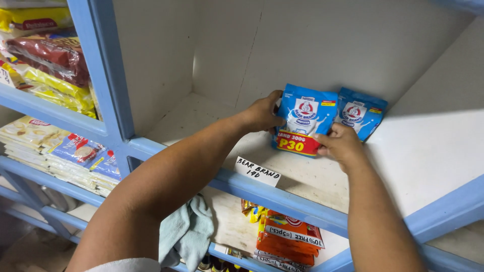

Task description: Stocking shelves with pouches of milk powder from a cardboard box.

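A blue pouch with a red band along its bottom (304, 120) stands upright on the white shelf (413, 151), near the back wall. My left hand (263, 114) grips its left edge. My right hand (341, 144) holds its lower right corner. A second blue pouch (363, 113) of the same kind stands just behind and to the right, leaning against the wall and partly covered by the first pouch.
A small white paper label (257, 171) is stuck on the blue shelf rail (282, 196). Orange packets (290, 236) and a pale green cloth (189, 231) lie on the shelf below. Stacked snack bags (48, 55) and flat sachets (65, 153) fill the left bay.
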